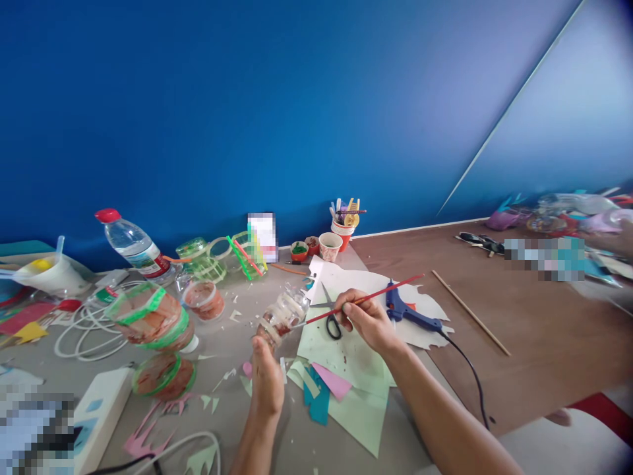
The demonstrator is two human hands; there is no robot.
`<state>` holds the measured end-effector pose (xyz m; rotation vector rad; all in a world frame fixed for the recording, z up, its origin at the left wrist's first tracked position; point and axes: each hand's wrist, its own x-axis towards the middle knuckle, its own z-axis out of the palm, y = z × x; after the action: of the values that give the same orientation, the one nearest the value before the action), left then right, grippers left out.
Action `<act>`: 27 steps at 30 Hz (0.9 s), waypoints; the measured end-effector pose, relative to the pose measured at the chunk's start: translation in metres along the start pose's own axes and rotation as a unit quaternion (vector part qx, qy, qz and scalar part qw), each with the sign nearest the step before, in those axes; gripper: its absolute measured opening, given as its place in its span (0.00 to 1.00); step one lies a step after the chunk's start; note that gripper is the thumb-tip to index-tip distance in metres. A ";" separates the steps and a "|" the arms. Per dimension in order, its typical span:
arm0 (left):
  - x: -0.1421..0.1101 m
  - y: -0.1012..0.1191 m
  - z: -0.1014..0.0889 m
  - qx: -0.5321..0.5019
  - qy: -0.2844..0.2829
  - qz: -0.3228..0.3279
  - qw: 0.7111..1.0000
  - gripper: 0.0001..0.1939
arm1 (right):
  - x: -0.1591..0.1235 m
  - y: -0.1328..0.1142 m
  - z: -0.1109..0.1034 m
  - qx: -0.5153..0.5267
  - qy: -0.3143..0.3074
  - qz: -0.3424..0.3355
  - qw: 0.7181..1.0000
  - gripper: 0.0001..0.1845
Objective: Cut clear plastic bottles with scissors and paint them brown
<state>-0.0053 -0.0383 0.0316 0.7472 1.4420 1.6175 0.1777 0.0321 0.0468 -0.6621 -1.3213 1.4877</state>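
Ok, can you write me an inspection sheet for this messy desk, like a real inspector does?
Surface: grey tabletop, meeting a brown wood-grain tabletop on the right.
Things in hand: small clear plastic bottle, partly coated reddish-brown; thin red-handled paintbrush, tip at the small bottle, contact unclear.
Clutter: black-handled metal scissors, pale green paper sheet, pink paper scrap, blue glue gun.
Fingers: left-hand fingers hold the small bottle; right-hand fingers hold the paintbrush.
Cables: black cord running from the glue gun, far end hidden; looped white cable at left.
Surroundings: blue wall behind; red-capped clear plastic water bottle at left.
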 end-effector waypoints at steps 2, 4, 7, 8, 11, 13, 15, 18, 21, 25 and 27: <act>0.000 0.001 0.000 0.007 0.003 -0.006 1.000 0.44 | 0.000 0.001 0.000 -0.001 -0.001 0.001 1.000 0.13; 0.001 0.000 -0.001 0.004 -0.001 -0.007 1.000 0.43 | 0.001 0.002 -0.002 -0.004 0.001 -0.003 1.000 0.12; 0.004 -0.002 -0.002 -0.002 -0.006 0.002 1.000 0.43 | 0.002 0.002 -0.006 -0.007 0.007 -0.013 1.000 0.11; 0.004 -0.003 -0.002 -0.004 -0.009 0.005 1.000 0.43 | 0.002 0.002 -0.007 -0.004 0.009 -0.016 1.000 0.11; 0.004 -0.006 -0.004 0.000 -0.015 0.015 1.000 0.41 | 0.001 0.001 -0.005 0.006 0.002 -0.014 1.000 0.11; 0.004 -0.007 -0.005 0.024 0.007 0.014 1.000 0.39 | 0.000 0.001 -0.001 0.000 -0.012 -0.007 1.000 0.12; 0.004 -0.008 -0.006 0.049 0.032 0.006 0.998 0.38 | 0.000 0.000 0.001 -0.017 -0.015 -0.001 1.000 0.13; 0.006 -0.008 -0.005 0.021 0.013 -0.001 1.000 0.38 | 0.002 0.000 0.000 -0.038 0.010 -0.004 0.999 0.13; 0.009 -0.010 -0.003 -0.042 -0.014 0.005 0.999 0.36 | 0.004 0.000 -0.004 -0.037 0.029 -0.014 0.999 0.12; 0.010 -0.015 -0.005 -0.049 -0.001 0.005 0.999 0.35 | 0.002 0.000 -0.001 -0.008 0.021 0.000 1.000 0.13; 0.009 -0.015 -0.007 -0.047 0.015 -0.012 0.999 0.33 | 0.001 0.001 0.002 -0.011 0.015 0.008 1.000 0.13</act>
<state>-0.0122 -0.0338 0.0148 0.6525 1.3813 1.6725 0.1752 0.0328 0.0465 -0.7076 -1.3143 1.4729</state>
